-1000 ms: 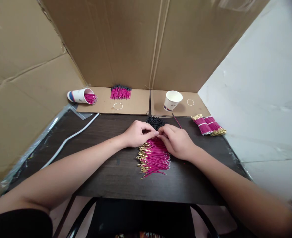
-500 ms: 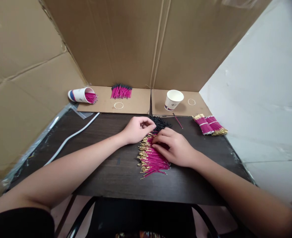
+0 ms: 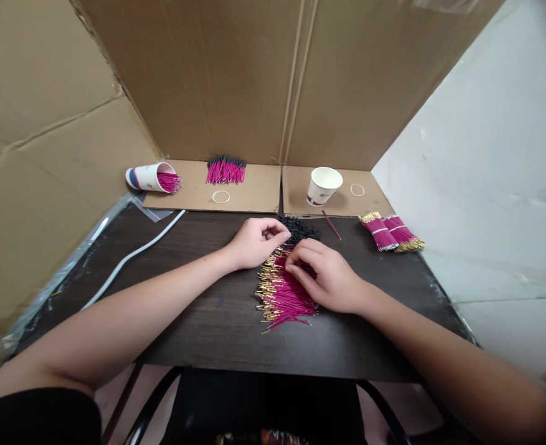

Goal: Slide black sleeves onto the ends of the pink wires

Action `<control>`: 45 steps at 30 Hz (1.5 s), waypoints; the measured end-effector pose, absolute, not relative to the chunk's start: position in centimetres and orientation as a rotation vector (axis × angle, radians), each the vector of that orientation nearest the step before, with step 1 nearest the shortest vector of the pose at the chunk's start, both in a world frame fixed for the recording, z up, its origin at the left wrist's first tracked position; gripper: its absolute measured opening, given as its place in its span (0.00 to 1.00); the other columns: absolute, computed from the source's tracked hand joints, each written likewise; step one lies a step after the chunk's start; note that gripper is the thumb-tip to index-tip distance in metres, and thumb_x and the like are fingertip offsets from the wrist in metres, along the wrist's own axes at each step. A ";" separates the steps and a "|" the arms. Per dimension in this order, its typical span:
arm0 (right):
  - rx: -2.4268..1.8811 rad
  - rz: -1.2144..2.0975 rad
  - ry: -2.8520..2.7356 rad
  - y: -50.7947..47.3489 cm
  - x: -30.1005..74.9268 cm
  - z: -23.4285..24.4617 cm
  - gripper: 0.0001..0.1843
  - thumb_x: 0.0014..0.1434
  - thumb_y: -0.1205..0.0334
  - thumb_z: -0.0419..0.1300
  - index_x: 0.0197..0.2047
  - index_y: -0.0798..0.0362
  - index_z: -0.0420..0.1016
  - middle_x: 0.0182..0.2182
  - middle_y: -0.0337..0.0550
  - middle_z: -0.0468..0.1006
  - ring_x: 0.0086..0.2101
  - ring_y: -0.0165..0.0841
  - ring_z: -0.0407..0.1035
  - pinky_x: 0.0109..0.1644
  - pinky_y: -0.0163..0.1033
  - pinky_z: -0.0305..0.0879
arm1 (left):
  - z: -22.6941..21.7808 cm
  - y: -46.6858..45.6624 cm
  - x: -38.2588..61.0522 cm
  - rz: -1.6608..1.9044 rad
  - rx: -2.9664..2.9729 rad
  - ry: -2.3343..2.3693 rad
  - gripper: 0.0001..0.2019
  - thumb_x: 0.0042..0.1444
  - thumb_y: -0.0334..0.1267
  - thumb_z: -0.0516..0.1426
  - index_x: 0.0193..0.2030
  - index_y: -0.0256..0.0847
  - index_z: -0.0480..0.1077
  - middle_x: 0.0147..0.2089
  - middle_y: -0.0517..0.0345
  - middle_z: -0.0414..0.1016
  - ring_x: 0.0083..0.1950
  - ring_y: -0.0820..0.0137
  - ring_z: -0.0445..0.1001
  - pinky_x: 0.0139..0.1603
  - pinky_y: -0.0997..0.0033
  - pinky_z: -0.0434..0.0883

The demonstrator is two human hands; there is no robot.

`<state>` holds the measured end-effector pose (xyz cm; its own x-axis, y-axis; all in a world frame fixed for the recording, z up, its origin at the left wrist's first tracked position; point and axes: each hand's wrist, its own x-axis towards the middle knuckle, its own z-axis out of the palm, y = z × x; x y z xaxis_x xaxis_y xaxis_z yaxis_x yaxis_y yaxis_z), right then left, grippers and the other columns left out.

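A loose pile of magenta wires with gold tips (image 3: pixel 282 295) lies mid-table on the dark table (image 3: pixel 198 309). A heap of small black sleeves (image 3: pixel 300 228) sits just behind it. My left hand (image 3: pixel 254 242) rests at the pile's far left corner, fingers curled with thumb and forefinger pinched beside the black sleeves; what it holds is too small to name. My right hand (image 3: pixel 321 275) lies on the pile's right side, fingers bent and pinching at the wires.
Cardboard walls stand on the left and at the back. On the cardboard flaps: a tipped cup with magenta wires (image 3: pixel 151 178), a wire bunch with black ends (image 3: pixel 226 171), an upright paper cup (image 3: pixel 323 185), two rubber bands (image 3: pixel 221 196). Two banded wire bundles (image 3: pixel 391 232) lie right; a white cable (image 3: pixel 128 256) left.
My hands have parted: the right hand slid back and down onto the wire pile, and the left shifted slightly toward the black sleeves. Little has changed in the last half second.
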<state>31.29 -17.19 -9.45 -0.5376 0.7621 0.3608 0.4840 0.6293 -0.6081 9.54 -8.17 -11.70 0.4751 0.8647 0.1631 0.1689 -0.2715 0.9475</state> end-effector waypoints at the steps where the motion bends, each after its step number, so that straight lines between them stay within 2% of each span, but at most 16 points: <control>1: -0.972 0.601 -2.185 -17.2 31.3 -9.3 0.06 0.79 0.64 0.58 0.47 0.48 0.75 0.43 0.49 0.81 0.44 0.42 0.75 0.50 0.50 0.74 | -11.7 -8.2 9.5 0.876 1.732 0.885 0.12 0.65 0.45 0.67 0.42 0.35 0.83 0.37 0.52 0.84 0.34 0.70 0.75 0.38 0.69 0.72; 5: -1.071 0.600 -1.914 -16.7 32.2 -8.9 0.07 0.81 0.60 0.57 0.48 0.49 0.75 0.41 0.47 0.82 0.39 0.39 0.76 0.45 0.45 0.73 | -11.7 -8.1 9.4 0.859 1.732 0.892 0.13 0.66 0.46 0.67 0.42 0.35 0.83 0.35 0.53 0.83 0.32 0.72 0.72 0.36 0.70 0.70; 9: -1.145 0.536 -1.873 -15.4 33.5 -9.2 0.08 0.80 0.59 0.58 0.45 0.49 0.74 0.33 0.41 0.79 0.32 0.36 0.73 0.39 0.42 0.70 | -11.6 -8.2 9.3 0.870 1.697 0.881 0.14 0.66 0.47 0.67 0.41 0.35 0.81 0.35 0.55 0.81 0.32 0.72 0.72 0.37 0.70 0.70; 22: -1.184 0.444 -1.958 -14.3 33.9 -10.6 0.08 0.78 0.59 0.59 0.45 0.49 0.76 0.33 0.43 0.82 0.32 0.37 0.74 0.40 0.42 0.71 | -11.4 -8.2 9.2 0.867 1.695 0.853 0.14 0.66 0.47 0.68 0.42 0.36 0.82 0.38 0.53 0.83 0.37 0.70 0.76 0.43 0.67 0.75; 38: -1.175 0.437 -2.003 -14.2 33.9 -10.6 0.07 0.78 0.60 0.59 0.45 0.49 0.77 0.36 0.43 0.84 0.34 0.38 0.76 0.42 0.43 0.73 | -11.4 -8.4 9.2 0.850 1.732 0.859 0.14 0.66 0.47 0.68 0.44 0.36 0.84 0.38 0.52 0.84 0.36 0.69 0.76 0.40 0.68 0.73; 45: -1.116 0.477 -1.984 -14.4 33.6 -10.9 0.05 0.78 0.59 0.60 0.50 0.49 0.76 0.38 0.44 0.84 0.36 0.37 0.76 0.42 0.43 0.74 | -10.8 -8.8 9.3 0.811 1.774 0.857 0.13 0.67 0.46 0.67 0.43 0.37 0.84 0.35 0.55 0.82 0.32 0.71 0.72 0.36 0.69 0.70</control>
<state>33.59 -14.44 -10.95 -0.2968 0.8395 0.4551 0.5404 0.5406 -0.6447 9.33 -8.81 -10.81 0.5305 0.8354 0.1440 0.1901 -0.2828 0.9401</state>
